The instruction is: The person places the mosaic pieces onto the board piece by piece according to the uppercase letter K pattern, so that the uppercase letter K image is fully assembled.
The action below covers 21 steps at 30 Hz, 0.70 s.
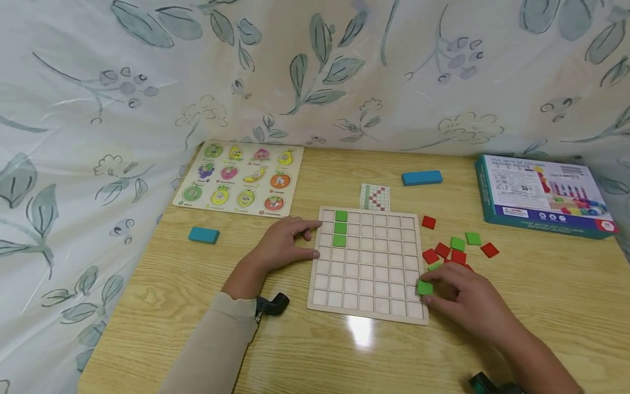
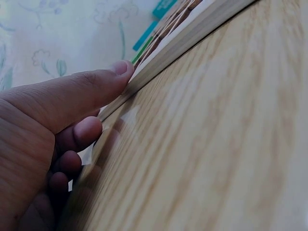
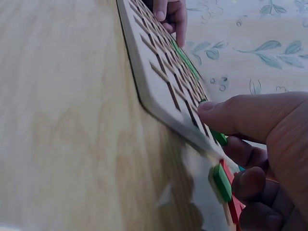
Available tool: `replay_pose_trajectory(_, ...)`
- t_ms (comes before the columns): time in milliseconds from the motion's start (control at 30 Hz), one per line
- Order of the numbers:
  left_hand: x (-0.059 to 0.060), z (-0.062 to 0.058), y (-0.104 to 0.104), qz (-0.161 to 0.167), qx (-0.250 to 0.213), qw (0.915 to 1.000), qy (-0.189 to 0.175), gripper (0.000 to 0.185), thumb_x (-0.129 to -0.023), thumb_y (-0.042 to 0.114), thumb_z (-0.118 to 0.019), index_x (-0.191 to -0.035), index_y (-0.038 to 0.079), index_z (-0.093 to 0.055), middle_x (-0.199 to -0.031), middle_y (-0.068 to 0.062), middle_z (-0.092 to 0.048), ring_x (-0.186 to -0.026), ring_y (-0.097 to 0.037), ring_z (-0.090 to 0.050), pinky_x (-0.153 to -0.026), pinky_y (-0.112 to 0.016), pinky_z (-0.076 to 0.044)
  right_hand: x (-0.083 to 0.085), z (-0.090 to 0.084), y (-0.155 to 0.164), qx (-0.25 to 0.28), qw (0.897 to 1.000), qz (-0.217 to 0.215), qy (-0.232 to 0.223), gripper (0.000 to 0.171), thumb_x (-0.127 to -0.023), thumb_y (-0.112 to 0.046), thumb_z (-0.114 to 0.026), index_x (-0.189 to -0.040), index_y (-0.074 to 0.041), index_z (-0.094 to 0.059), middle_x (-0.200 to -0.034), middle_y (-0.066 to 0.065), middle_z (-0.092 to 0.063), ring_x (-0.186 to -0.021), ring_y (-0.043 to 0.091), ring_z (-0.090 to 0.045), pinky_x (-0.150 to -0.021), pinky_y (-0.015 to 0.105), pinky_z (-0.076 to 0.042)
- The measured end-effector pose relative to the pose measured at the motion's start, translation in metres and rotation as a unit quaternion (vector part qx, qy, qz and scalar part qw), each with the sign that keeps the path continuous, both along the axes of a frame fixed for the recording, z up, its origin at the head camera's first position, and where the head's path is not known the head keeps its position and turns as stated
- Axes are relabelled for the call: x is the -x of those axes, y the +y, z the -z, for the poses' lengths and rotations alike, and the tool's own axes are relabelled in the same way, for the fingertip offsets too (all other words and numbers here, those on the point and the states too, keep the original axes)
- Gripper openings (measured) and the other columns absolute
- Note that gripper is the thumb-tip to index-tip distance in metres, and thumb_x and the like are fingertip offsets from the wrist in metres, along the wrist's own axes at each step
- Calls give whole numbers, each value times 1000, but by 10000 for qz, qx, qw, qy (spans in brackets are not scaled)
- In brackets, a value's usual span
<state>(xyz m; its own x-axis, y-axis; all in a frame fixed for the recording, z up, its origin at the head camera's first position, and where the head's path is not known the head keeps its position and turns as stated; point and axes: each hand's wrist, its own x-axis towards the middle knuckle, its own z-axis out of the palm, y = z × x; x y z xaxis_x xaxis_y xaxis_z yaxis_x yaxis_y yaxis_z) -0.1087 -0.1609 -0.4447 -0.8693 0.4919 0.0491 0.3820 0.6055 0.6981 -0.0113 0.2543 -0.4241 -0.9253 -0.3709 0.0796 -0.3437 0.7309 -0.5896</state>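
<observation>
A square wooden grid board (image 1: 361, 271) lies on the table, with a column of green tiles (image 1: 339, 227) set in its upper left cells. On the board's left edge rest the index finger and thumb of my left hand (image 1: 280, 243), spread apart. The left wrist view shows that thumb against the board's side, other fingers bent. My right hand (image 1: 467, 293) pinches a green square tile (image 1: 425, 288) between thumb and fingers, over the board's right edge. Loose red tiles (image 1: 442, 250) and green tiles (image 1: 458, 244) lie beside the board, some partly hidden by this hand.
Behind the board lies a small pattern card (image 1: 375, 197) with green and red squares. A fruit picture board (image 1: 233, 179) is at back left, a box (image 1: 546, 194) at back right. Blue blocks (image 1: 422, 178) lie on the table (image 1: 162, 306). A leaf-patterned cloth (image 1: 315, 71) hangs behind.
</observation>
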Motion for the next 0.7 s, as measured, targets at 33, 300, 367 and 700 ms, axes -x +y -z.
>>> replay_pose_trajectory(33, 0, 0, 0, 4, -5, 10000, 1, 67, -84, 31, -94, -144, 13, -69, -98, 6, -62, -93, -15, -52, -88, -37, -42, 1, -1, -2, -6, 10000, 2, -32, 38, -82, -23, -95, -115, -30, -77, -97, -12, -59, -68, 4, -44, -62, 26, -37)
replay_pose_trajectory(300, 1, -1, 0, -13, 27, 10000, 23, 67, -85, 33, -94, -144, 14, -70, -97, 7, -62, -92, -15, -52, -87, -36, -42, 11, -1, -14, 18, 9998, -140, -107, 38, -82, -22, -96, -115, -29, -78, -93, -12, -58, -70, 6, -47, -62, 26, -38)
replay_pose_trajectory(367, 1, -1, 1, -14, 41, 10000, 15, 67, -84, 32, -94, -144, 14, -69, -98, 7, -61, -92, -15, -52, -87, -36, -42, 13, 0, -18, 109, 9997, -191, -127, 37, -82, -22, -95, -115, -28, -78, -90, -12, -57, -71, 7, -47, -62, 26, -39)
replay_pose_trajectory(700, 0, 1, 0, -15, 75, 10000, 26, 67, -84, 33, -94, -145, 15, -69, -98, 8, -61, -91, -14, -51, -86, -35, -42, 26, 1, -42, 116, 9988, -344, -324, 34, -84, -21, -94, -114, -27, -78, -108, -12, -68, -81, 11, -52, -68, 28, -44)
